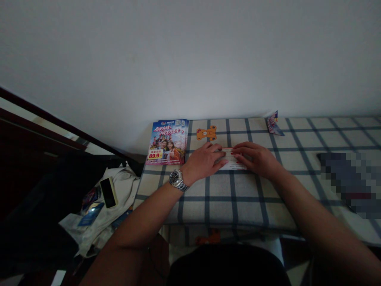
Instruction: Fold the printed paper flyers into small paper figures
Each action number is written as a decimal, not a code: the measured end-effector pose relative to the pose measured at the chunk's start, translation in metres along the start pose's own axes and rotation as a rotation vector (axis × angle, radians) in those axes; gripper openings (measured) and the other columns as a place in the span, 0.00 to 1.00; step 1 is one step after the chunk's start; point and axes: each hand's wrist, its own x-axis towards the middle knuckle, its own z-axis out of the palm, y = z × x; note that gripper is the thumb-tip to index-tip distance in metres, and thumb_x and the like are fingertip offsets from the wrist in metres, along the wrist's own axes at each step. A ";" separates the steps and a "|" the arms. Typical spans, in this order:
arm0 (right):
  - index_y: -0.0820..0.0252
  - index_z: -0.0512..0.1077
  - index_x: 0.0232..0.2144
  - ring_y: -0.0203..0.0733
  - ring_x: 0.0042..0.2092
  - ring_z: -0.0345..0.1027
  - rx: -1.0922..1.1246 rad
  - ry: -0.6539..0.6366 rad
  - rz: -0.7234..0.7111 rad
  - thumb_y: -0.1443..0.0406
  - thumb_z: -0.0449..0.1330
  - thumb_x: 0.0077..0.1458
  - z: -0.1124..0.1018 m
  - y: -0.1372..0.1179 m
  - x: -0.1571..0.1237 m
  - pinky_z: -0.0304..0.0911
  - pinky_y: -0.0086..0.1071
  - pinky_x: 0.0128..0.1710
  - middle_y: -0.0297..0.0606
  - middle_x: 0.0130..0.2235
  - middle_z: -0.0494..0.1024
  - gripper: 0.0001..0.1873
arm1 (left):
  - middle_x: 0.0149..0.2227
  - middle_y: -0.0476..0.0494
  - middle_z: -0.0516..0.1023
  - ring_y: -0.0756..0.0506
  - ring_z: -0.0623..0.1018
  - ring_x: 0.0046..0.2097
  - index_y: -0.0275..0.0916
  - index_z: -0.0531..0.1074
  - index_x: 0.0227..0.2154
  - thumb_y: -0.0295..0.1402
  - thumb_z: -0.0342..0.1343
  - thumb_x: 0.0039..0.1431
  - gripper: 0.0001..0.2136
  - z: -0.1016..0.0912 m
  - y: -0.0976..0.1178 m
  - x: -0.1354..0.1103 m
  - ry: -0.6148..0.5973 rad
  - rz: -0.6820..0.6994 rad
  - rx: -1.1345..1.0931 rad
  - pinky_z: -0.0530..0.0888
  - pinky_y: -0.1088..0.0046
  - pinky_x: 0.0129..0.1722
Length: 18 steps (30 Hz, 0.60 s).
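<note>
Both my hands rest on a small white paper (230, 159) with printed lines, lying on a checked cloth surface (226, 194). My left hand (205, 159), with a metal watch on its wrist, lies flat on the paper's left part, fingers stretched out. On the paper's right part my right hand (256, 158) presses down, its fingers extended toward the left hand. Most of the paper is hidden under the two hands.
A colourful flyer stack (167, 142) lies at the surface's left edge, with an orange bear-shaped cutout (206, 133) beside it. A small folded printed piece (273, 123) stands by the wall. A phone (108, 192) and papers lie on clothing lower left. A blurred patch (348, 180) sits right.
</note>
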 end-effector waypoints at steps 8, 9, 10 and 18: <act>0.54 0.80 0.51 0.52 0.52 0.79 -0.057 -0.074 0.006 0.56 0.59 0.69 0.006 -0.003 -0.003 0.75 0.48 0.54 0.45 0.54 0.82 0.15 | 0.56 0.40 0.74 0.39 0.72 0.57 0.41 0.75 0.57 0.40 0.45 0.77 0.17 0.001 -0.001 -0.002 0.000 -0.014 -0.029 0.74 0.56 0.59; 0.54 0.80 0.51 0.52 0.53 0.79 -0.063 -0.075 0.000 0.56 0.59 0.69 0.006 -0.003 -0.002 0.75 0.48 0.54 0.46 0.54 0.81 0.15 | 0.57 0.40 0.74 0.39 0.72 0.57 0.41 0.75 0.57 0.39 0.46 0.77 0.17 0.000 -0.002 -0.003 -0.005 -0.010 -0.036 0.74 0.56 0.60; 0.55 0.80 0.50 0.53 0.53 0.78 -0.068 -0.076 -0.005 0.56 0.60 0.69 0.006 -0.004 -0.002 0.75 0.48 0.55 0.46 0.54 0.81 0.15 | 0.57 0.40 0.73 0.39 0.71 0.58 0.42 0.74 0.58 0.39 0.46 0.76 0.17 -0.001 -0.003 -0.003 -0.011 -0.007 -0.043 0.73 0.56 0.61; 0.53 0.78 0.52 0.56 0.54 0.76 -0.076 -0.082 -0.019 0.54 0.63 0.65 0.008 -0.004 -0.003 0.74 0.52 0.55 0.47 0.55 0.79 0.17 | 0.60 0.40 0.71 0.37 0.70 0.61 0.44 0.73 0.60 0.41 0.55 0.71 0.18 -0.004 -0.004 -0.006 -0.023 -0.008 -0.088 0.72 0.54 0.64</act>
